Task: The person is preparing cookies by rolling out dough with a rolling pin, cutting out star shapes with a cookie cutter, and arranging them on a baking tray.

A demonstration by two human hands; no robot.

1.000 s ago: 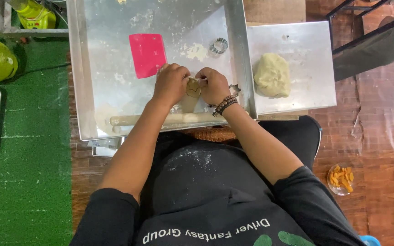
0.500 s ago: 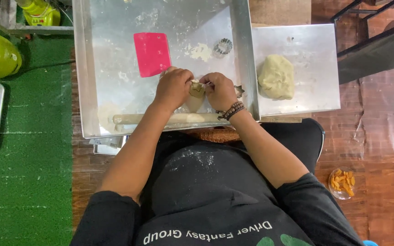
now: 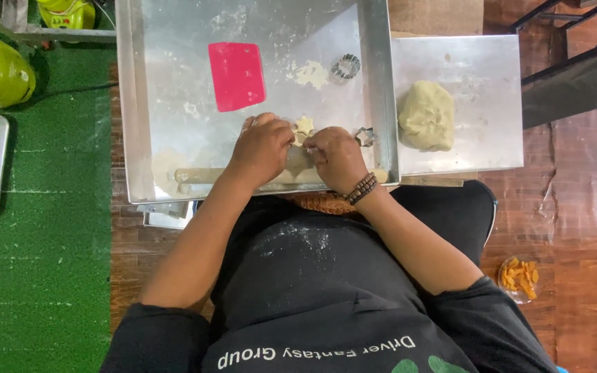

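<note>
We see both hands low in the large steel tray point(image 3: 139, 103), near its front edge. The left hand point(image 3: 262, 148) and the right hand point(image 3: 336, 157) curl their fingers around a small star-shaped dough piece point(image 3: 304, 126), pinching it between the fingertips; each grip is nearly closed on it. A rolling pin point(image 3: 202, 175) lies under the wrists along the front wall. A star cutter point(image 3: 365, 136) sits just beside the right hand. A pink scraper point(image 3: 236, 76) lies further back, and a dough lump point(image 3: 426, 115) rests on the smaller tray point(image 3: 492, 69).
</note>
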